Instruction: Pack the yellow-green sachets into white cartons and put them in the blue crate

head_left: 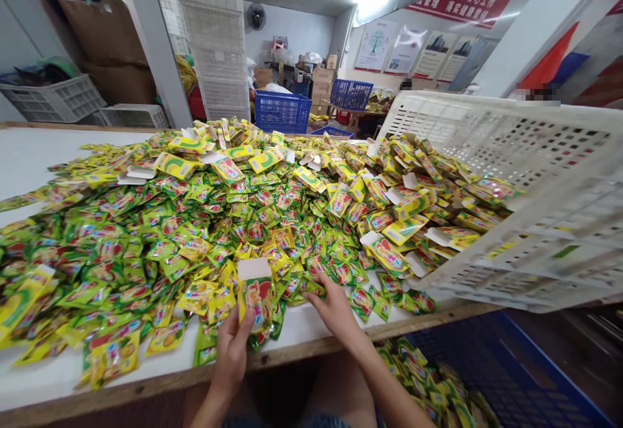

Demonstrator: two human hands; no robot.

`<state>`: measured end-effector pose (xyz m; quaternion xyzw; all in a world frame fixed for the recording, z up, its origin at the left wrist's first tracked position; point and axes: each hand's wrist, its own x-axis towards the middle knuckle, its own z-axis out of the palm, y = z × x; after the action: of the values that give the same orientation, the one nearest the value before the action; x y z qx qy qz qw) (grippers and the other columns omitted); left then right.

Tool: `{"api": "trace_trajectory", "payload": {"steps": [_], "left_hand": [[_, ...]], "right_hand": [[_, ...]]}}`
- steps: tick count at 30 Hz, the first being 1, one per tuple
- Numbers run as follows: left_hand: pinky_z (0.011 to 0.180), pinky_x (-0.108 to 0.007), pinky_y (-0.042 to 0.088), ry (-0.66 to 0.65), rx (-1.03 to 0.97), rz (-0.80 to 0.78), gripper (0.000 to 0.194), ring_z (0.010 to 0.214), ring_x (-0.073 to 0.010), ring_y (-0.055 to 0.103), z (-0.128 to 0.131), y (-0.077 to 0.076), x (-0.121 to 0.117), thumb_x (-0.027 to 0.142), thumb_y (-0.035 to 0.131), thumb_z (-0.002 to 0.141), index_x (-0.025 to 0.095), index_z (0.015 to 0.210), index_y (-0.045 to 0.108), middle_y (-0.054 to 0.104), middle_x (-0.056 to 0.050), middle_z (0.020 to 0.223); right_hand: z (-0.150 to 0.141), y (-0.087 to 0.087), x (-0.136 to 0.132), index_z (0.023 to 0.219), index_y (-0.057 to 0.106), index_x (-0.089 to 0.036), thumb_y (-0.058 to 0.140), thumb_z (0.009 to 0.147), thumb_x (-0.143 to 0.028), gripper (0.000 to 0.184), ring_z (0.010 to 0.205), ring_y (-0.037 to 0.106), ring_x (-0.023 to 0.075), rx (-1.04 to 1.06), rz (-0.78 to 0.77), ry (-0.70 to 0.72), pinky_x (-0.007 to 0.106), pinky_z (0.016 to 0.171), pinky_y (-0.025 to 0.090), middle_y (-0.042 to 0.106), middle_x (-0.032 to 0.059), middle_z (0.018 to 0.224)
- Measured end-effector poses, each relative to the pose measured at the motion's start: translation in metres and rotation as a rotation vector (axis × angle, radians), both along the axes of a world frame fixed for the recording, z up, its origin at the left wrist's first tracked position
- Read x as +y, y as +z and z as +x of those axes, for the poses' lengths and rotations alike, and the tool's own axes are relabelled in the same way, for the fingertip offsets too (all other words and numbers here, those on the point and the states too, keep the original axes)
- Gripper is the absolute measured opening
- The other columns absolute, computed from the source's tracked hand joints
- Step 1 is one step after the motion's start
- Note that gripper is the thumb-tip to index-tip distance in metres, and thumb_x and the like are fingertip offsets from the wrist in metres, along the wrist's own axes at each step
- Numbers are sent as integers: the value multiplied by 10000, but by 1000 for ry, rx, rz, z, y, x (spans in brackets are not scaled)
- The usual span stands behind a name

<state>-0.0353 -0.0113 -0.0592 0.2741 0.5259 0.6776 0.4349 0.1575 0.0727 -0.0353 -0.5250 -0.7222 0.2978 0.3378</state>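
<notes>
My left hand (232,345) holds a small printed candy box (256,301) upright near the table's front edge, its white top flap standing open. To the right, my right hand (333,308) has thumb and fingers closed on a green candy packet (302,285) at the edge of the pile. A large heap of green candy packets (111,239) spreads over the white table (29,155). Yellow candy packets (202,295) lie among them, close to my left hand. More yellow boxes with open white flaps (384,249) lie along the back and right of the heap.
A white plastic crate (549,142) lies tipped on its side at the right, boxes spilling from its mouth. Below the wooden table edge (311,349), a blue crate (525,369) holds more packets. Stacked white crates (214,38) and a blue basket (282,111) stand behind.
</notes>
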Motion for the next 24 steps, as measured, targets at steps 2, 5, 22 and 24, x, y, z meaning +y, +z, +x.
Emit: {"api": "trace_trajectory", "payload": {"steps": [2, 5, 22, 24], "left_hand": [[801, -314, 514, -71, 19, 27, 361, 895, -243, 659, 1, 4, 0, 398, 705, 699, 166, 973, 672, 728, -71, 939], [827, -294, 503, -111, 39, 33, 351, 921, -228, 653, 1, 5, 0, 345, 710, 710, 168, 1008, 652, 723, -69, 982], [793, -320, 523, 35, 11, 43, 468, 900, -247, 654, 5, 7, 3, 365, 750, 647, 162, 1048, 622, 707, -76, 958], [789, -294, 517, 118, -12, 65, 464, 888, -220, 650, 6, 8, 3, 362, 752, 648, 179, 1053, 617, 699, -57, 958]], "right_hand": [[10, 2, -1, 848, 544, -187, 602, 754, -315, 168, 703, 578, 186, 27, -29, -48, 269, 631, 421, 632, 23, 801], [33, 3, 2, 897, 553, -179, 596, 756, -378, 248, 696, 581, 195, 62, -53, -115, 272, 619, 425, 645, 36, 807], [125, 9, 6, 748, 596, -167, 597, 711, -440, 276, 599, 515, 167, -69, -80, -179, 262, 561, 402, 601, 15, 652], [111, 4, 6, 788, 614, -158, 614, 703, -446, 300, 589, 508, 158, -30, -73, -182, 259, 550, 402, 600, 12, 664]]}}
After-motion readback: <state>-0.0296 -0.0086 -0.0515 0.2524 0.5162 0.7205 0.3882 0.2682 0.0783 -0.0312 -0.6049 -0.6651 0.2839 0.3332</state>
